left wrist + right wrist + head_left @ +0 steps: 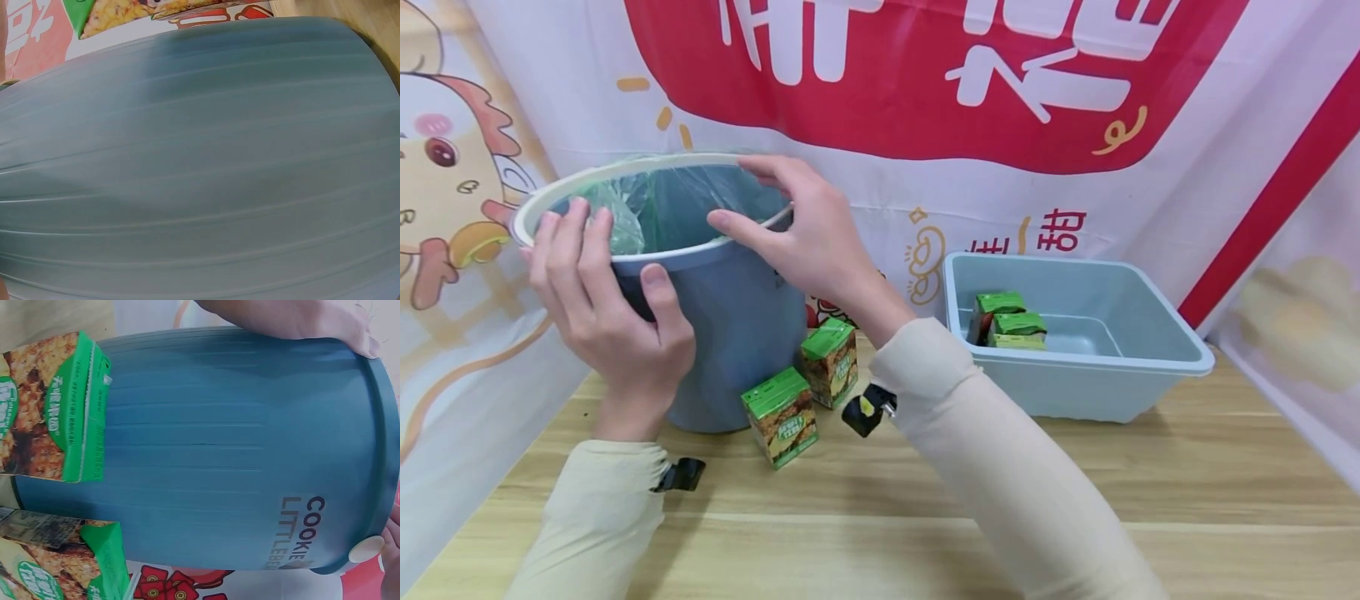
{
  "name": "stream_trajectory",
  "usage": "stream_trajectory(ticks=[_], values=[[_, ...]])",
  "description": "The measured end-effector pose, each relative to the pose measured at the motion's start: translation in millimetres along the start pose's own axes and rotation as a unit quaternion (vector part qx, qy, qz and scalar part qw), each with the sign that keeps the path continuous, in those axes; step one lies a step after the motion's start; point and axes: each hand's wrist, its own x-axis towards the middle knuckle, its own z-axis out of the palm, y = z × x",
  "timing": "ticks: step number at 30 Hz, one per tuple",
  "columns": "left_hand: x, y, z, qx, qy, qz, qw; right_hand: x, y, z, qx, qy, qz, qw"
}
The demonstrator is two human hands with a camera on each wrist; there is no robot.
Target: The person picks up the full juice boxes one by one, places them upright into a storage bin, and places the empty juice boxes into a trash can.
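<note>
A blue trash can (730, 325) with a pale rim ring (662, 252) stands at the left, lined with a thin green plastic bag (625, 221). My left hand (617, 317) lies against its front left side, fingers extended at the rim and thumb on the front edge. Spread over the right side of the rim is my right hand (808, 217), thumb reaching over the opening and fingers towards the back edge. Part of the rim is hidden behind both hands. Two green-and-brown snack boxes (782, 417) (830, 362) stand by the can's base.
A light blue plastic basin (1075, 387) sits to the right, holding several similar green-topped boxes (1018, 323) at its left end. A printed cloth (880, 125) hangs behind the wooden table (820, 533).
</note>
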Motion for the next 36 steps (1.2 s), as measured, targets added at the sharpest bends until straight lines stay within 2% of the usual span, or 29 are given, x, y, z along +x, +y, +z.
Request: stream_trajectory(ticks=[3, 8, 11, 14, 19, 27, 31, 36], values=[[-0.3, -0.3, 0.2, -0.003, 0.003, 0.002, 1.0, -10.3, 4, -3, 0.039, 0.032, -0.029, 0.9983], [-1.3, -2.1, 0.5, -0.004, 0.003, 0.002, 1.0, -31.8, 19, -4, 0.06, 0.107, -0.064, 0.9903], [-1.7, -1.6, 1.3, -0.006, 0.003, 0.0, 1.0, -44.7, 35, -3, 0.069, 0.14, -0.054, 0.9862], [-1.1, -0.2, 1.6, -0.008, 0.002, -0.004, 1.0, -56.7, 53, -1, 0.061, 0.152, -0.014, 0.9865], [0.4, 1.5, -0.3, -0.005, -0.003, -0.011, 0.9999, -73.0, 79, 7, 0.028, 0.133, 0.06, 0.9888], [0.3, -2.5, -2.2, 0.004, -0.011, -0.011, 0.9999, -89.4, 105, 29, 0.02, 0.083, 0.145, 0.9858], [0.0, -2.6, -2.3, 0.003, -0.01, -0.011, 0.9999, -97.7, 113, 40, 0.014, 0.05, 0.161, 0.9856], [0.2, -2.4, -1.5, 0.003, -0.011, -0.01, 0.9999, -104.7, 120, 47, 0.007, 0.028, 0.153, 0.9879]])
